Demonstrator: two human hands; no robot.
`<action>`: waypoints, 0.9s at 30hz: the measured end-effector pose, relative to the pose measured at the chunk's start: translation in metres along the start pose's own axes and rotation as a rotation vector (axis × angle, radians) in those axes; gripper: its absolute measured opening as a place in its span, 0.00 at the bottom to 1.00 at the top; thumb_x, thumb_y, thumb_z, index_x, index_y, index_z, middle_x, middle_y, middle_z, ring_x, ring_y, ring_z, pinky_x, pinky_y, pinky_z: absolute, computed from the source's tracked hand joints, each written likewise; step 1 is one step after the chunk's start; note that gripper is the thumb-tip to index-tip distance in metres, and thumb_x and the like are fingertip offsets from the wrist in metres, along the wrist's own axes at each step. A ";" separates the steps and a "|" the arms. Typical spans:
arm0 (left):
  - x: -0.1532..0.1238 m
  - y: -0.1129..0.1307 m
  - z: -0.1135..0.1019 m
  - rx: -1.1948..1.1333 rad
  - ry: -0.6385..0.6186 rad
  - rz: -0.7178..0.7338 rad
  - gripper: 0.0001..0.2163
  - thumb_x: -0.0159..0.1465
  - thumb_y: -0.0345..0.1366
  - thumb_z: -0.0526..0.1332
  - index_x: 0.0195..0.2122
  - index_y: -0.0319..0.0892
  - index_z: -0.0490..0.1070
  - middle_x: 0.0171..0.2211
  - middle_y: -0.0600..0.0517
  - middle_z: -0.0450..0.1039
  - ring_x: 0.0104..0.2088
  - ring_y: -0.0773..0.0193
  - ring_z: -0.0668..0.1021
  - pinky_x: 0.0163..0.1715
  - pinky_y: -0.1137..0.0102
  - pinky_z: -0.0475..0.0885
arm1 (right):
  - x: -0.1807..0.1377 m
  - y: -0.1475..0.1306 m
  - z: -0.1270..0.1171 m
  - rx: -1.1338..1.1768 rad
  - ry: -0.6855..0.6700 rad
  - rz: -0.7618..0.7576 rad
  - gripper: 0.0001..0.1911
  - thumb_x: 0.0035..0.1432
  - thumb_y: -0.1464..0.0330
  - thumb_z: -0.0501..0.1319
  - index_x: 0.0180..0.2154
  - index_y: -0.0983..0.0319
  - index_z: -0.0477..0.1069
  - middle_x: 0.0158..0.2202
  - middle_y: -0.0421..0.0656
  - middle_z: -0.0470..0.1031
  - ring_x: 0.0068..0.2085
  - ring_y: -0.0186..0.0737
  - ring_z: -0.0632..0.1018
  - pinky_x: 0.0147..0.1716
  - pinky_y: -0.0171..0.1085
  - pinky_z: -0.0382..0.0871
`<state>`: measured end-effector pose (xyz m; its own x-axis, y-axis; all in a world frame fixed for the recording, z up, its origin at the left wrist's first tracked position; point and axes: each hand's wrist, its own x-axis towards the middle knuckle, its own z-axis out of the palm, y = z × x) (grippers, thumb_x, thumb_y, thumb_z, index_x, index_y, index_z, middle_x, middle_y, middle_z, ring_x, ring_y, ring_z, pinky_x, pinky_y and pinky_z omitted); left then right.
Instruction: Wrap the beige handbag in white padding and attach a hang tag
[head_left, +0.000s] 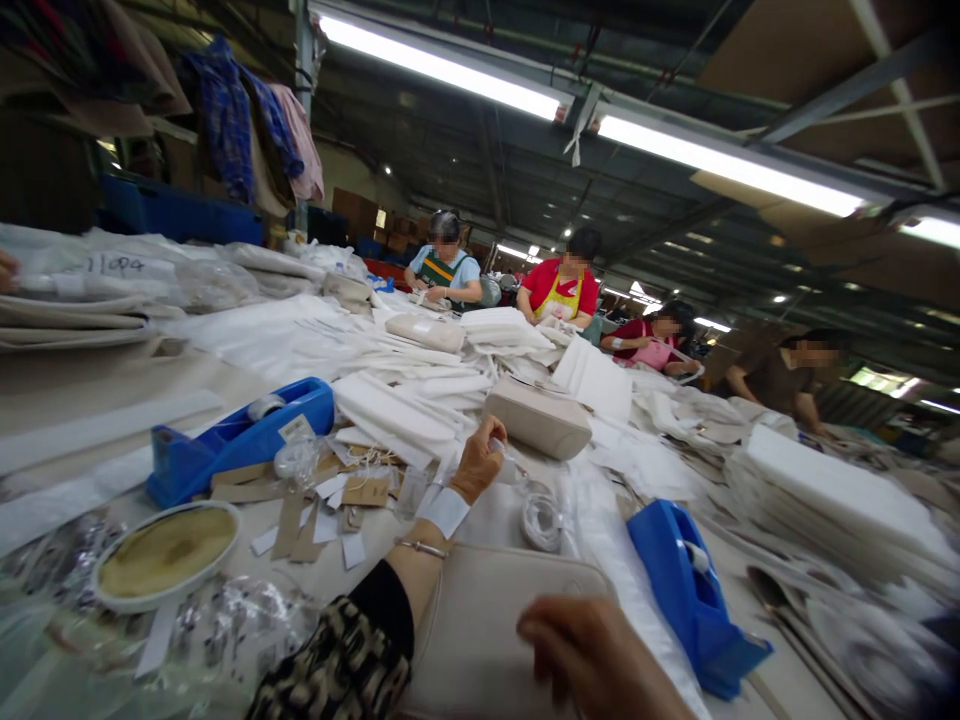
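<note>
My left hand reaches over the middle of the table, a white band and a bracelet at its wrist. Its fingers are curled together, with something small and pale at their tips that I cannot make out. Just beyond it stands a beige bag. Another beige bag lies flat in front of me. Above this bag hovers my right hand, smeared by motion, so its grip is unclear. A coil of clear cord or tubing lies between the two bags.
Blue tape dispensers stand at left and right. Paper tags and a round dish with a yellowish pad lie at left. White foam sheets are piled beyond. Several people work across the table.
</note>
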<state>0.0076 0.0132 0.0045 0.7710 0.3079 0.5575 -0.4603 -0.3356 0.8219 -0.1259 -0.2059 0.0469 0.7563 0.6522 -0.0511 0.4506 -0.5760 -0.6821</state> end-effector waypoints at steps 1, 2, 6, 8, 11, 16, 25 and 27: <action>0.000 0.001 0.000 -0.017 0.015 0.005 0.12 0.45 0.24 0.50 0.30 0.44 0.58 0.27 0.56 0.63 0.30 0.66 0.68 0.32 0.74 0.63 | 0.022 -0.001 -0.012 -0.029 0.039 0.006 0.12 0.64 0.67 0.55 0.32 0.56 0.77 0.27 0.39 0.76 0.26 0.36 0.75 0.28 0.35 0.67; 0.000 0.002 0.001 -0.034 0.028 0.011 0.11 0.45 0.24 0.50 0.30 0.44 0.58 0.27 0.56 0.62 0.30 0.66 0.68 0.32 0.74 0.63 | 0.046 -0.002 -0.023 -0.122 0.126 -0.016 0.11 0.61 0.69 0.57 0.33 0.57 0.78 0.27 0.39 0.76 0.28 0.37 0.76 0.31 0.35 0.66; 0.000 0.007 0.000 -0.094 0.066 0.043 0.11 0.46 0.24 0.49 0.30 0.44 0.59 0.27 0.55 0.62 0.31 0.66 0.68 0.34 0.73 0.64 | 0.129 0.002 -0.041 -0.273 0.377 0.007 0.09 0.47 0.78 0.62 0.29 0.63 0.79 0.35 0.47 0.77 0.38 0.44 0.76 0.39 0.37 0.63; 0.001 0.008 -0.001 -0.113 0.085 0.047 0.12 0.45 0.23 0.48 0.30 0.43 0.59 0.28 0.55 0.62 0.31 0.66 0.68 0.35 0.74 0.65 | 0.155 0.008 -0.035 -0.270 0.414 0.016 0.07 0.42 0.79 0.64 0.24 0.63 0.78 0.36 0.49 0.77 0.39 0.46 0.75 0.39 0.38 0.62; 0.001 0.006 0.001 -0.134 0.103 0.031 0.13 0.44 0.22 0.48 0.30 0.43 0.59 0.28 0.55 0.62 0.31 0.67 0.69 0.35 0.74 0.66 | 0.177 0.019 -0.020 -0.212 0.438 0.024 0.06 0.36 0.76 0.68 0.16 0.63 0.73 0.27 0.46 0.75 0.35 0.46 0.75 0.35 0.37 0.61; 0.003 -0.003 0.004 -0.151 0.127 -0.029 0.13 0.47 0.21 0.49 0.32 0.43 0.59 0.29 0.54 0.63 0.32 0.67 0.70 0.36 0.75 0.68 | 0.190 0.032 -0.012 0.032 0.425 0.001 0.11 0.41 0.64 0.68 0.16 0.61 0.72 0.16 0.38 0.68 0.25 0.39 0.71 0.27 0.35 0.60; 0.003 -0.013 0.007 -0.111 0.047 -0.078 0.19 0.51 0.19 0.51 0.42 0.41 0.67 0.36 0.53 0.73 0.38 0.67 0.74 0.40 0.73 0.69 | 0.182 0.033 -0.024 0.433 0.491 -0.084 0.20 0.39 0.53 0.68 0.26 0.64 0.77 0.24 0.43 0.75 0.27 0.38 0.72 0.29 0.36 0.64; 0.003 -0.016 0.008 -0.081 0.040 -0.082 0.13 0.53 0.21 0.55 0.36 0.41 0.70 0.32 0.54 0.72 0.36 0.66 0.73 0.39 0.73 0.68 | 0.180 0.033 -0.023 0.485 0.498 -0.082 0.21 0.39 0.53 0.67 0.29 0.64 0.77 0.25 0.44 0.76 0.28 0.39 0.72 0.30 0.38 0.65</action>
<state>0.0206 0.0126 -0.0076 0.7901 0.3673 0.4908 -0.4316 -0.2353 0.8708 0.0364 -0.1189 0.0316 0.9085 0.3137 0.2760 0.3406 -0.1735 -0.9241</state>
